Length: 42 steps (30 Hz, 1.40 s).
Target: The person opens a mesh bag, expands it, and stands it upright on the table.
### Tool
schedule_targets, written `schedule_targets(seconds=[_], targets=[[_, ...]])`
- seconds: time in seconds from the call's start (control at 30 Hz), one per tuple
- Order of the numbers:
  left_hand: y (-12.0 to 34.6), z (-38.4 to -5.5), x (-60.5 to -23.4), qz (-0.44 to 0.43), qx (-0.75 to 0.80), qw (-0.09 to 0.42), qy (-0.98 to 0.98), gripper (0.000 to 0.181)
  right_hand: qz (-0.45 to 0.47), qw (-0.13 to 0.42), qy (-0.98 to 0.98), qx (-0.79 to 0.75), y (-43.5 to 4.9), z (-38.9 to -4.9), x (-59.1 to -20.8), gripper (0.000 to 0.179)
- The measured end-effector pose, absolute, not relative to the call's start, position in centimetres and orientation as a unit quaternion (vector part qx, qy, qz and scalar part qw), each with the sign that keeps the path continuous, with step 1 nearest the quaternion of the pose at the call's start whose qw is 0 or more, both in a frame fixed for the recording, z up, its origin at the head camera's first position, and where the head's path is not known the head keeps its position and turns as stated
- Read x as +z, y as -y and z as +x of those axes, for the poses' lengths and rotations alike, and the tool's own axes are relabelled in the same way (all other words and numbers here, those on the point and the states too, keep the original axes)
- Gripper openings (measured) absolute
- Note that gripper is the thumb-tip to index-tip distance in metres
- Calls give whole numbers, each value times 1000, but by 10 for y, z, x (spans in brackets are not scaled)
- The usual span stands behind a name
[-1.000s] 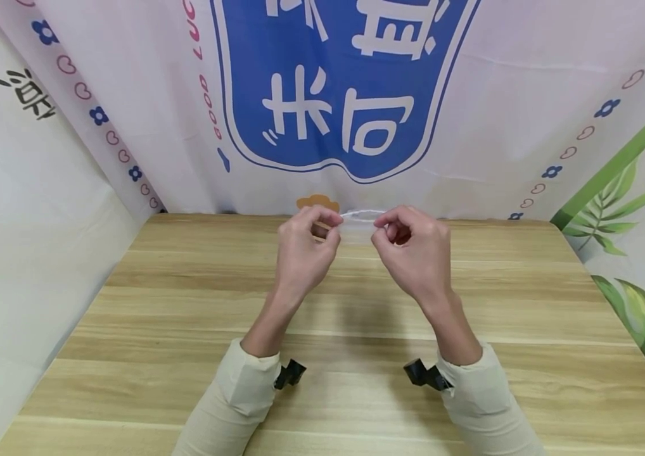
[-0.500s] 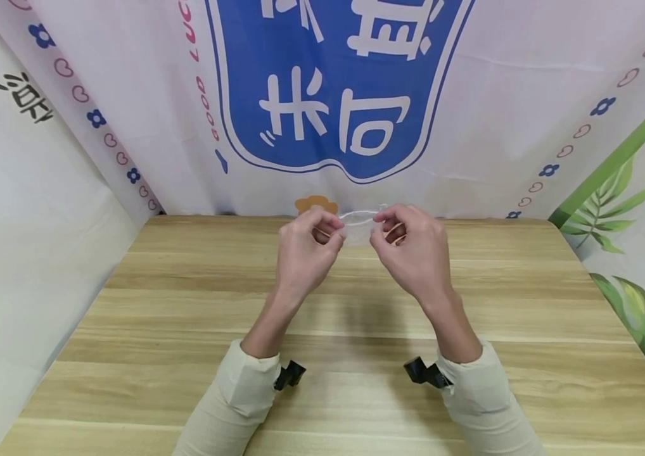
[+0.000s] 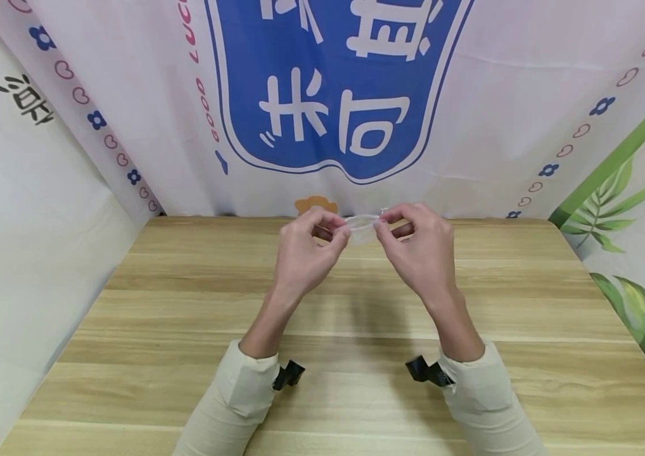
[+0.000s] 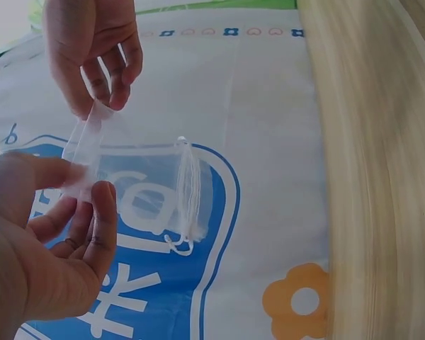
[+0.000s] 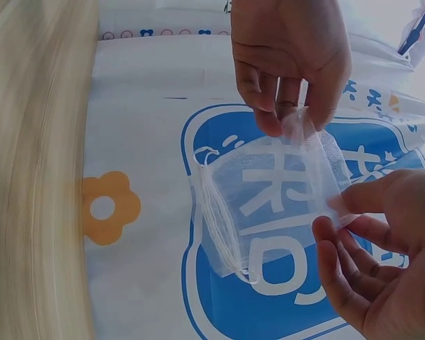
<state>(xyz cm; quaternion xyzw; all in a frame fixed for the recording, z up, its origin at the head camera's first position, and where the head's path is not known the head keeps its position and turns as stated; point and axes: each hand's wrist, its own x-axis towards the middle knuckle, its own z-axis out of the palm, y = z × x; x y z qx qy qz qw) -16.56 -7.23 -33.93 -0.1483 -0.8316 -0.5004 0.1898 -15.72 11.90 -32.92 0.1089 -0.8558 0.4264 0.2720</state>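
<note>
Where the tabletop point(image 3: 185, 304) runs out at its far edge, one sheer white mesh bag point(image 4: 145, 184) is held up off the wood, about midway between the side edges, spanning two hands. Left hand point(image 3: 308, 250): thumb and forefinger pinched on one side of the bag. Right hand point(image 3: 424, 256): thumb and fingertips pinched on the opposite side. White cords point(image 4: 189, 191), bunched in strands, lie along the bag's end away from the fingers. White printed cloth point(image 3: 482, 145), behind the far edge: blue emblem point(image 3: 331, 152); orange flower point(image 3: 317, 204) at the edge. Pale sleeves point(image 3: 245, 389), two, each with a black device point(image 3: 289, 375).
</note>
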Motion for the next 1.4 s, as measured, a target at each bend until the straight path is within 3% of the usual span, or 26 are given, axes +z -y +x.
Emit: schedule_targets(seconds=[0.3,0.63,0.93,1.4], targets=[[73,-165,-338,-136,-516,193,823,7,121,280,843,444,-117,-156,-330,5],[74,-163,-334,-139,-570,140,798,16,122,308,824,460,-119,-157,-329,9],[72,-163,-336,-121,-570,190,790,15,145,354,799,464,-115,-156,-329,8],[72,-165,-340,-122,-516,264,806,7,164,372,784,469,-109,-154,-330,6]])
